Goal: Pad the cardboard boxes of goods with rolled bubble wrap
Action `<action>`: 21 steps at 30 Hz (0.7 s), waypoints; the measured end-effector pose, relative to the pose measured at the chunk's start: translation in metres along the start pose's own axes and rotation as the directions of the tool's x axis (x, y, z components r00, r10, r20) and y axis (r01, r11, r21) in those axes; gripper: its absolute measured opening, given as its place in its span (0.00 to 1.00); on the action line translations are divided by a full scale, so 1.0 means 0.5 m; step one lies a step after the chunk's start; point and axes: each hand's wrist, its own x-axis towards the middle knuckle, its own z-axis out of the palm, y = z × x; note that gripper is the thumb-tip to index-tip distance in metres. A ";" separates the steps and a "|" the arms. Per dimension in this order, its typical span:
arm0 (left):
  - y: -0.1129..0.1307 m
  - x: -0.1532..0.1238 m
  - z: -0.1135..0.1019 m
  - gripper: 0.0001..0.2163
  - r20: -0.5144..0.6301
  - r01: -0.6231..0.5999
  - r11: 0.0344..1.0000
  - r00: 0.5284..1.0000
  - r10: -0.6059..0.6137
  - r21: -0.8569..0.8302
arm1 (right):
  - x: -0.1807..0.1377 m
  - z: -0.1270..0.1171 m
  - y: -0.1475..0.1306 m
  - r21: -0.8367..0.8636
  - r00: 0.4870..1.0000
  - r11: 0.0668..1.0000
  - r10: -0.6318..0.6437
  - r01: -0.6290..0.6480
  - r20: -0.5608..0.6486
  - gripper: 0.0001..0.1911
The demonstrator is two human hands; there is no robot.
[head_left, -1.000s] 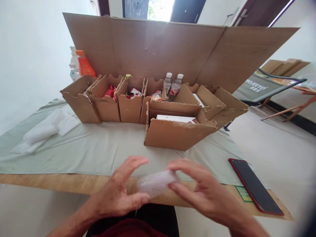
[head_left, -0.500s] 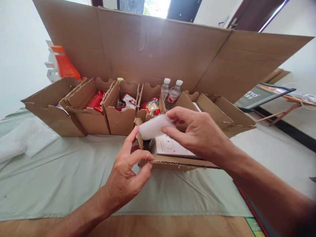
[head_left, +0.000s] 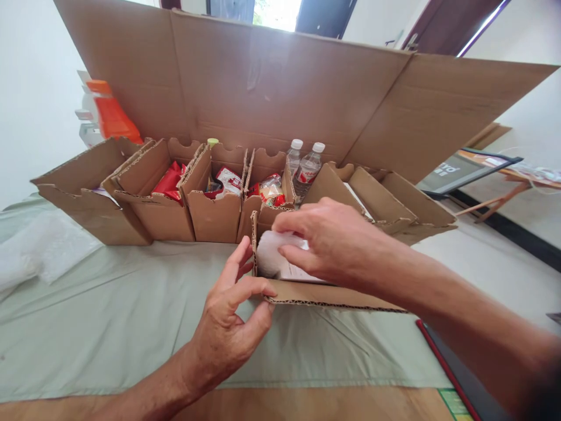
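My right hand (head_left: pixel 326 240) reaches into the nearest cardboard box (head_left: pixel 324 293) and grips a rolled white plastic bundle (head_left: pixel 269 257), pushing it down at the box's left end, beside a white printed carton (head_left: pixel 302 273) lying inside. My left hand (head_left: pixel 232 318) rests at the box's front left corner, thumb and forefinger pinching the cardboard rim. Both forearms come in from the bottom edge.
A row of open cardboard bins (head_left: pixel 175 193) behind holds red snack packs (head_left: pixel 169 178) and two water bottles (head_left: pixel 302 164). A big cardboard sheet (head_left: pixel 284 88) stands at the back. An orange spray bottle (head_left: pixel 109 114) stands far left; plastic bags (head_left: pixel 39 251) lie left. A phone's red edge (head_left: pixel 442 362) shows at right.
The right hand carried the white bundle from in front of my body forward and down into the near box. The left hand let go of the bundle and took the box's corner.
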 end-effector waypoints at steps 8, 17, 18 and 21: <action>-0.003 0.002 -0.001 0.12 0.007 0.016 0.999 1.000 -0.015 -0.035 | 0.013 0.081 -0.032 -0.125 0.998 0.990 -0.057 0.060 0.028 0.11; -0.020 -0.025 0.002 0.23 -0.047 0.013 0.998 0.999 -0.016 -0.066 | -0.079 0.036 0.011 0.168 0.977 0.985 0.013 0.023 -0.213 0.12; -0.025 -0.031 -0.001 0.28 -0.056 0.043 0.995 0.997 -0.048 -0.095 | -0.119 0.032 0.029 0.251 0.940 0.968 0.081 0.005 -0.330 0.11; -0.047 -0.046 -0.012 0.34 -0.027 0.190 0.970 0.980 -0.197 -0.153 | -0.254 0.060 0.086 0.489 0.738 0.856 0.436 -0.165 -0.514 0.14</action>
